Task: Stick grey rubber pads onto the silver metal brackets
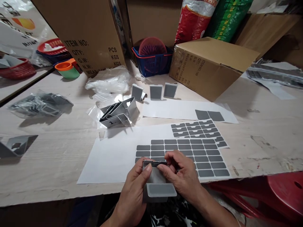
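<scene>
My left hand point(136, 186) is closed round the left side of a grey bent metal stand point(157, 176), its thumb on the upper edge. A grey rectangular pad point(162, 190) covers the stand's front lip. My right hand point(183, 173) is closed, thumb and fingers pinching at the stand's top right edge, where a dark strip point(155, 163) shows. Whether that strip is a loose sticker, I cannot tell. Just beyond my hands lies a sheet of grey rounded stickers point(191, 147), with a sheet of notched grey stickers point(194, 128) behind it.
Several bent metal stands point(118, 112) lie nested on clear plastic bags point(107, 83). Three padded stands point(155, 92) stand farther back. A bagged bundle point(41, 104) and another stand point(17, 146) are left. Behind are a blue basket point(151, 64) and cardboard boxes point(210, 66); a red stool point(284, 192) is right.
</scene>
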`<state>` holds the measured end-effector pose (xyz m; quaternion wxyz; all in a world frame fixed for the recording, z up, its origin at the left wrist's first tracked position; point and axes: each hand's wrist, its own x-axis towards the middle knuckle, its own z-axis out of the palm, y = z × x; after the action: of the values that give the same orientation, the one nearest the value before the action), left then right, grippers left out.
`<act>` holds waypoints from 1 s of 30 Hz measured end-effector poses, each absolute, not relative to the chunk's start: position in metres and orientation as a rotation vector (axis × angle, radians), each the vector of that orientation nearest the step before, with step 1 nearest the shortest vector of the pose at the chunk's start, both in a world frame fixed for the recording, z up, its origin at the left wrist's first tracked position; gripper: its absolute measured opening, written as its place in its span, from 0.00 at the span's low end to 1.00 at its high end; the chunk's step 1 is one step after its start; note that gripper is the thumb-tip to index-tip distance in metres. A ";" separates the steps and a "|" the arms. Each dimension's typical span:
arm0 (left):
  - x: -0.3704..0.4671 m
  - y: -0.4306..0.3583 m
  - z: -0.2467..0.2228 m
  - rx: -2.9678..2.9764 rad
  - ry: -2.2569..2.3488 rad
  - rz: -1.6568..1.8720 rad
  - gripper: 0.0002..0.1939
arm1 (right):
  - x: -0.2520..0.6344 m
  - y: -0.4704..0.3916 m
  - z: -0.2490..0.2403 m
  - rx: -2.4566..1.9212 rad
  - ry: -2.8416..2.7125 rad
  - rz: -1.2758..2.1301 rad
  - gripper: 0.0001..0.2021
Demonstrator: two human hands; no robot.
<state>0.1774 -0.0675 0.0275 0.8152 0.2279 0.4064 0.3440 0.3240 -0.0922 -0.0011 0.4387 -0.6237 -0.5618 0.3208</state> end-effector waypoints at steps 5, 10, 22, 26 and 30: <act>0.176 -0.070 0.026 0.538 0.845 0.715 0.05 | 0.325 -0.092 0.001 -1.500 -1.524 0.650 0.05; 0.178 -0.071 0.025 0.553 0.836 0.698 0.04 | 0.325 -0.093 0.005 -1.465 -1.513 0.697 0.05; 0.173 -0.067 0.021 0.612 0.876 0.566 0.05 | 0.342 -0.094 0.012 -1.335 -1.668 0.796 0.10; 0.169 -0.062 0.019 0.739 0.903 0.550 0.05 | 0.345 -0.095 0.013 -1.376 -1.662 0.872 0.09; 0.165 -0.060 0.018 0.893 0.909 0.540 0.05 | 0.345 -0.097 0.013 -1.380 -1.698 0.901 0.09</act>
<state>0.1655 -0.0601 0.0184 0.7698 0.4119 0.4192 0.2491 0.3447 -0.0965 0.0132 0.3781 -0.5399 -0.6644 0.3523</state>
